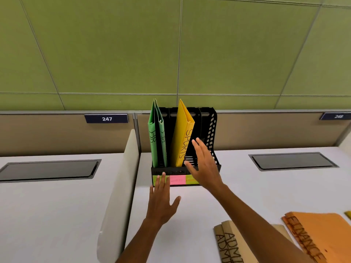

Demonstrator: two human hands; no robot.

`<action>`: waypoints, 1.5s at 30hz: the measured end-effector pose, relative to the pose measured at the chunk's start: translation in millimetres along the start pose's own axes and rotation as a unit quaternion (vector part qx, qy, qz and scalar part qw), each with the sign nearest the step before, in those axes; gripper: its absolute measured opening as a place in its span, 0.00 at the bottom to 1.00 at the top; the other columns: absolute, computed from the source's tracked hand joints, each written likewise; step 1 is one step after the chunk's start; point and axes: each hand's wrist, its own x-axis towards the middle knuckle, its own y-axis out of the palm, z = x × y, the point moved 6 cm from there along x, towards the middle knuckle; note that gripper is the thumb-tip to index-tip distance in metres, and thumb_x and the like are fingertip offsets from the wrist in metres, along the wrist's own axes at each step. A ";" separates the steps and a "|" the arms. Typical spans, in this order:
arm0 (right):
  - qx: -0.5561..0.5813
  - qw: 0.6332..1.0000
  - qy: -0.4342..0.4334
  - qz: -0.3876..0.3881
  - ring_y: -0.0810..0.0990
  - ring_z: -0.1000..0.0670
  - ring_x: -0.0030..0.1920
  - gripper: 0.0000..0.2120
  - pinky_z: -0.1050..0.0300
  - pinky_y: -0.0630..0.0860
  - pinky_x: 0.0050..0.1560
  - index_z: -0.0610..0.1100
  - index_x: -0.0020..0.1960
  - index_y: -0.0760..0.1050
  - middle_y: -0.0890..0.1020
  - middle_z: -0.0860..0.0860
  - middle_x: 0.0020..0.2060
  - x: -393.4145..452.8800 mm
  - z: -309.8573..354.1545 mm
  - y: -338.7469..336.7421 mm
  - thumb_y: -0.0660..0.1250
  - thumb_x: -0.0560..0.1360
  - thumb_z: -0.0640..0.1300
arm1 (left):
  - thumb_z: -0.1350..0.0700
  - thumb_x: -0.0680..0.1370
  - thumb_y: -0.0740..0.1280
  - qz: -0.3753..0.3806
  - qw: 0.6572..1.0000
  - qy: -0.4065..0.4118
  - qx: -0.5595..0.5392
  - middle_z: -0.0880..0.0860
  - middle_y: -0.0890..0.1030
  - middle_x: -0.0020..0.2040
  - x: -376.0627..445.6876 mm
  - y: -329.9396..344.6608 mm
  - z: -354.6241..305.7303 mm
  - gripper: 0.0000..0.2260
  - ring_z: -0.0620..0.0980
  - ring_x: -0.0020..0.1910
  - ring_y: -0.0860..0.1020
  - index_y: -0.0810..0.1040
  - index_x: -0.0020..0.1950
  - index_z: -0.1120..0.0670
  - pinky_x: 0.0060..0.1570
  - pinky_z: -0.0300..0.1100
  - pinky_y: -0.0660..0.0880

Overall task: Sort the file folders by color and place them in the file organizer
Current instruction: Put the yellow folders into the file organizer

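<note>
A black file organizer (213, 128) stands on the white desk against the partition. Two green folders (154, 141) stand upright in its left slot. A yellow folder marked SPORTS (182, 135) leans in a middle slot. Coloured sticky labels (177, 180) run along the organizer's front. My right hand (205, 164) is open, fingers spread, just in front of the organizer's right slots and holding nothing. My left hand (161, 202) is open over the desk, its fingertips near the front labels. Brown folders marked ADMIN (228, 243) and orange folders marked FINANCE (319, 236) lie flat at the lower right.
A curved white divider panel (117, 196) stands left of the organizer. Two dark recessed cable hatches, one at the left (49, 169) and one at the right (292, 160), sit in the desks. A green panelled wall rises behind, with number plates 247 (106, 118) and another at the far right.
</note>
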 end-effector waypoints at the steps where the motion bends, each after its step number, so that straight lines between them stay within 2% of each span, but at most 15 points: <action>1: -0.002 1.000 0.009 0.012 0.58 0.52 0.75 0.35 0.59 0.59 0.72 0.45 0.78 0.54 0.58 0.49 0.77 -13.7 -2.6 2.8 0.64 0.77 0.57 | 0.35 0.76 0.51 0.005 1.000 0.003 -0.002 0.51 0.46 0.80 -4.5 1.0 -5.6 0.37 0.53 0.79 0.44 0.48 0.79 0.54 0.73 0.54 0.47; 5: -0.036 0.997 0.044 0.047 0.60 0.49 0.75 0.36 0.59 0.57 0.71 0.45 0.77 0.57 0.61 0.48 0.76 -67.4 -12.5 13.8 0.60 0.76 0.62 | 0.33 0.76 0.48 0.032 0.999 0.013 0.000 0.52 0.46 0.79 -20.6 9.0 -25.8 0.38 0.53 0.78 0.43 0.49 0.79 0.53 0.74 0.56 0.47; 9: -0.066 0.991 0.089 0.070 0.62 0.46 0.74 0.37 0.47 0.65 0.70 0.47 0.77 0.56 0.61 0.47 0.76 -113.9 -23.1 18.4 0.55 0.76 0.67 | 0.31 0.76 0.45 0.060 0.998 0.031 -0.009 0.54 0.53 0.79 -35.8 23.2 -40.8 0.38 0.55 0.78 0.50 0.56 0.79 0.55 0.72 0.60 0.54; 12: -0.086 0.983 0.135 0.091 0.62 0.44 0.75 0.37 0.40 0.64 0.69 0.49 0.77 0.54 0.61 0.47 0.76 -143.5 -33.3 17.6 0.52 0.75 0.69 | 0.30 0.76 0.43 0.063 0.997 0.046 -0.008 0.53 0.49 0.79 -44.2 31.4 -51.2 0.39 0.55 0.78 0.46 0.53 0.79 0.54 0.73 0.58 0.49; 15: -0.103 0.974 0.167 0.116 0.55 0.44 0.77 0.39 0.39 0.56 0.72 0.51 0.78 0.50 0.55 0.48 0.77 -169.3 -45.0 12.6 0.50 0.74 0.71 | 0.31 0.75 0.45 0.077 0.995 0.057 0.010 0.52 0.42 0.79 -52.1 40.8 -61.9 0.39 0.53 0.78 0.40 0.47 0.80 0.53 0.74 0.54 0.42; 17: -0.120 0.968 0.180 0.130 0.49 0.46 0.78 0.40 0.41 0.50 0.73 0.52 0.79 0.48 0.49 0.50 0.78 -184.5 -51.7 4.9 0.49 0.74 0.72 | 0.33 0.76 0.48 0.079 0.995 0.065 0.011 0.53 0.44 0.80 -56.2 44.1 -71.8 0.38 0.54 0.78 0.42 0.49 0.80 0.53 0.73 0.55 0.43; 20: -0.142 0.959 0.197 0.146 0.44 0.46 0.78 0.41 0.41 0.48 0.74 0.53 0.79 0.44 0.44 0.50 0.78 -206.6 -59.1 -11.5 0.45 0.73 0.73 | 0.32 0.76 0.48 0.090 0.992 0.083 0.011 0.52 0.43 0.79 -61.9 53.0 -90.9 0.38 0.53 0.78 0.41 0.49 0.80 0.53 0.73 0.55 0.43; 26: -0.177 0.942 0.237 0.158 0.40 0.45 0.77 0.40 0.39 0.46 0.74 0.55 0.78 0.41 0.40 0.50 0.78 -263.6 -81.6 -55.2 0.43 0.73 0.74 | 0.30 0.74 0.46 0.123 0.986 0.108 0.016 0.52 0.38 0.79 -80.6 71.3 -140.7 0.39 0.53 0.77 0.36 0.43 0.80 0.49 0.72 0.56 0.37; 30: -0.189 0.932 0.270 0.151 0.44 0.44 0.78 0.39 0.36 0.49 0.73 0.56 0.78 0.45 0.43 0.50 0.78 -307.2 -98.9 -93.8 0.47 0.74 0.73 | 0.29 0.72 0.42 0.137 0.983 0.121 0.030 0.51 0.34 0.78 -103.7 76.2 -185.0 0.40 0.52 0.77 0.34 0.39 0.79 0.48 0.73 0.56 0.37; 34: -0.201 0.921 0.300 0.147 0.48 0.44 0.78 0.39 0.36 0.51 0.73 0.55 0.78 0.46 0.46 0.49 0.79 -361.7 -118.2 -136.0 0.48 0.74 0.73 | 0.31 0.74 0.49 0.144 0.980 0.134 0.027 0.52 0.40 0.79 -137.5 85.8 -230.5 0.39 0.53 0.77 0.38 0.45 0.79 0.50 0.74 0.56 0.41; 36: -0.199 0.916 0.315 0.147 0.48 0.43 0.78 0.39 0.36 0.51 0.73 0.55 0.78 0.47 0.47 0.49 0.79 -387.4 -126.6 -156.6 0.48 0.74 0.73 | 0.33 0.76 0.53 0.155 0.979 0.134 0.017 0.50 0.37 0.78 -154.8 90.7 -251.0 0.38 0.51 0.77 0.37 0.43 0.79 0.49 0.76 0.57 0.44; 38: -0.199 0.912 0.323 0.157 0.44 0.44 0.78 0.39 0.36 0.47 0.74 0.55 0.78 0.43 0.42 0.50 0.78 -414.3 -136.3 -177.9 0.47 0.74 0.73 | 0.32 0.76 0.51 0.170 0.976 0.134 0.011 0.48 0.34 0.77 -173.9 96.8 -272.7 0.38 0.50 0.77 0.35 0.37 0.78 0.46 0.76 0.58 0.44; 40: -0.204 0.905 0.335 0.167 0.40 0.44 0.77 0.40 0.37 0.43 0.74 0.56 0.78 0.37 0.37 0.52 0.77 -440.8 -146.4 -196.6 0.44 0.73 0.74 | 0.31 0.73 0.45 0.176 0.974 0.138 0.021 0.48 0.32 0.77 -191.6 100.9 -294.9 0.38 0.50 0.77 0.33 0.33 0.76 0.44 0.75 0.58 0.40; 42: -0.197 0.902 0.353 0.151 0.40 0.44 0.77 0.41 0.36 0.44 0.73 0.56 0.78 0.38 0.38 0.51 0.78 -466.1 -156.6 -220.0 0.42 0.72 0.75 | 0.30 0.72 0.42 0.187 0.971 0.144 0.027 0.49 0.31 0.77 -208.1 107.1 -322.2 0.38 0.50 0.76 0.32 0.31 0.75 0.44 0.74 0.57 0.37; 45: -0.202 0.887 0.381 0.163 0.39 0.43 0.77 0.41 0.36 0.43 0.73 0.56 0.77 0.35 0.35 0.50 0.77 -496.5 -173.0 -252.0 0.40 0.72 0.76 | 0.31 0.75 0.46 0.196 0.969 0.152 0.021 0.49 0.30 0.77 -228.9 115.7 -362.6 0.37 0.50 0.76 0.31 0.31 0.76 0.45 0.74 0.56 0.36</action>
